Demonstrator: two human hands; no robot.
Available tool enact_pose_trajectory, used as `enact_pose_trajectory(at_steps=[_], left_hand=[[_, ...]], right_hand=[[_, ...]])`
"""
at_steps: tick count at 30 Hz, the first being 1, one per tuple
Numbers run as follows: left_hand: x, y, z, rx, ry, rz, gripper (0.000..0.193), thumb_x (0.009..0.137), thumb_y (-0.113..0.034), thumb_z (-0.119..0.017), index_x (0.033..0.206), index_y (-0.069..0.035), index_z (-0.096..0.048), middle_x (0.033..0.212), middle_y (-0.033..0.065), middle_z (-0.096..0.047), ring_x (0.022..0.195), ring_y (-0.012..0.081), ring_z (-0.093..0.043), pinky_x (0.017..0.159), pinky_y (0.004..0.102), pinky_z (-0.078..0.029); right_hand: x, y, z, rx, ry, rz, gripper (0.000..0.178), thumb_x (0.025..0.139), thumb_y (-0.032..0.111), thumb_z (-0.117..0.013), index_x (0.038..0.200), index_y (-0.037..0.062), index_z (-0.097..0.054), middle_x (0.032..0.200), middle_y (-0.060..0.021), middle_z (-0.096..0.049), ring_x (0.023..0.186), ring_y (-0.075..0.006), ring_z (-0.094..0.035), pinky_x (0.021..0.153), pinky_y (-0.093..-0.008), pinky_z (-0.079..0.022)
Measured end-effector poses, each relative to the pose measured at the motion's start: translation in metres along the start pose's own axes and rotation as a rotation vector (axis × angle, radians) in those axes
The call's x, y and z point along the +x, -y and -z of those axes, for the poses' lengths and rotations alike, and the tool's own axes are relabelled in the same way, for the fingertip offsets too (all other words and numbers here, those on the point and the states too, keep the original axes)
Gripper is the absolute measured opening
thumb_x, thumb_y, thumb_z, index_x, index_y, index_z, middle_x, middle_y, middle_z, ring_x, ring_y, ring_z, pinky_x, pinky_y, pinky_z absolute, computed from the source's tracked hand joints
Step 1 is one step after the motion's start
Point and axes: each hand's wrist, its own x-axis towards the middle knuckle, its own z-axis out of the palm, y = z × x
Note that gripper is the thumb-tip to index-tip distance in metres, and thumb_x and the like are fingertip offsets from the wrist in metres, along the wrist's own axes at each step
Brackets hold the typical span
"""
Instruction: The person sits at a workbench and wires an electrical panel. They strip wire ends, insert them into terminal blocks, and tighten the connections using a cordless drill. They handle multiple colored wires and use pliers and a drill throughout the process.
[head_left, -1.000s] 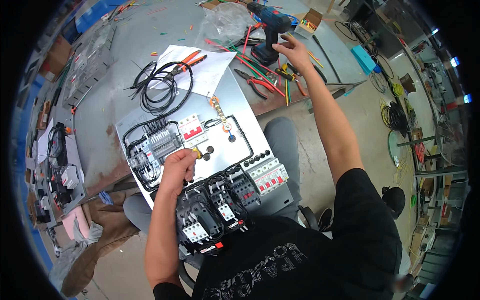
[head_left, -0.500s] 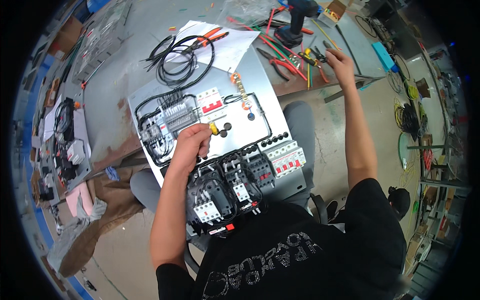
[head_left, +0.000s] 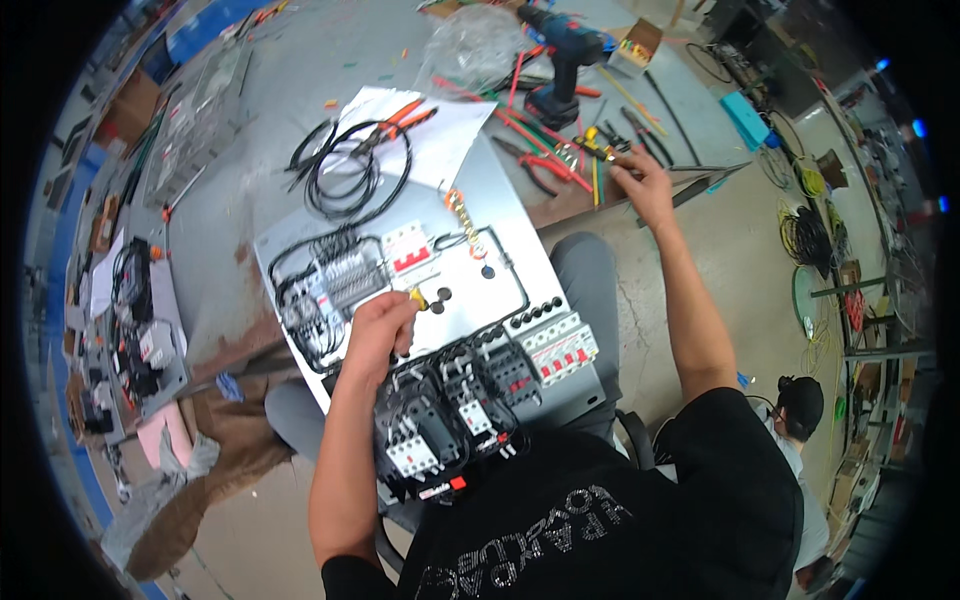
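A metal mounting plate point(head_left: 478, 320) fitted with electrical parts rests tilted across my lap, leaning on the table edge. My left hand point(head_left: 380, 330) is closed above its middle, pinching a small yellow piece point(head_left: 417, 299) whose kind I cannot make out. Beside that lie round black grommets point(head_left: 440, 300). At the table's front edge, my right hand point(head_left: 645, 187) is closed, its fingertips at the near end of a yellow-and-black screwdriver point(head_left: 596, 149). The plate carries a red-switched breaker point(head_left: 407, 250), contactors point(head_left: 425, 430), a row of breakers point(head_left: 562, 352) and a brass terminal bar point(head_left: 463, 220).
On the table point(head_left: 290, 120) are coiled black cable point(head_left: 355, 180), orange-handled cutters point(head_left: 400, 122) on paper, a cordless drill point(head_left: 560, 65), red-handled pliers point(head_left: 535, 165) and loose coloured tubing. Another person point(head_left: 800, 410) is behind on the right. Shelving and wire coils point(head_left: 805, 235) stand right.
My right hand has moved in to the screwdriver's near end. My left hand still pinches the yellow piece over the plate. The whole view has shifted somewhat.
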Motion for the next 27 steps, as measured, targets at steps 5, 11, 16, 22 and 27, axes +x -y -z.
enact_pose_trajectory(at_steps=[5,11,16,22,27], left_hand=[[0.002,0.003,-0.003,0.035,0.024,-0.036,0.009,0.097,-0.01,-0.07,0.096,-0.002,-0.065,0.063,-0.004,-0.053,0.047,0.0056,-0.042,0.043,0.024,-0.03],[0.001,0.002,-0.007,0.063,-0.015,-0.06,0.01,0.096,-0.011,-0.073,0.095,-0.003,-0.067,0.061,-0.0043,-0.054,0.044,0.0046,-0.042,0.041,0.0225,-0.033],[0.0,0.002,-0.005,0.045,0.006,-0.058,0.009,0.096,-0.01,-0.073,0.093,-0.004,-0.067,0.06,-0.004,-0.053,0.044,0.0052,-0.041,0.042,0.0227,-0.032],[-0.003,0.001,-0.007,0.049,0.009,-0.063,0.009,0.097,-0.01,-0.072,0.094,-0.004,-0.065,0.06,-0.004,-0.053,0.044,0.0052,-0.041,0.042,0.0228,-0.031],[-0.002,0.004,-0.005,0.029,0.017,-0.088,0.009,0.097,-0.009,-0.071,0.094,-0.004,-0.064,0.062,-0.0035,-0.054,0.045,0.0047,-0.04,0.042,0.0228,-0.029]], right_hand=[[0.006,0.01,0.008,0.054,-0.033,-0.043,0.026,0.087,0.017,-0.077,0.109,0.0029,-0.078,0.114,-0.0159,-0.076,0.126,-0.0293,-0.065,0.099,-0.0361,-0.053],[0.041,0.028,0.019,-0.077,-0.05,-0.227,0.03,0.086,0.028,-0.075,0.103,0.0036,-0.079,0.095,-0.0152,-0.075,0.086,-0.0252,-0.074,0.08,-0.0351,-0.056],[0.048,0.051,0.007,-0.124,0.059,-0.102,0.03,0.086,0.027,-0.076,0.103,0.0032,-0.079,0.099,-0.016,-0.076,0.09,-0.0282,-0.074,0.083,-0.0385,-0.057],[0.04,0.079,-0.038,-0.086,0.201,0.149,0.025,0.085,0.028,-0.076,0.1,0.008,-0.08,0.095,-0.0147,-0.073,0.089,-0.0338,-0.071,0.082,-0.0428,-0.057],[0.069,0.111,-0.086,-0.45,0.184,0.096,0.024,0.085,0.028,-0.074,0.096,0.0077,-0.079,0.091,-0.0138,-0.07,0.091,-0.0349,-0.07,0.08,-0.0484,-0.055]])
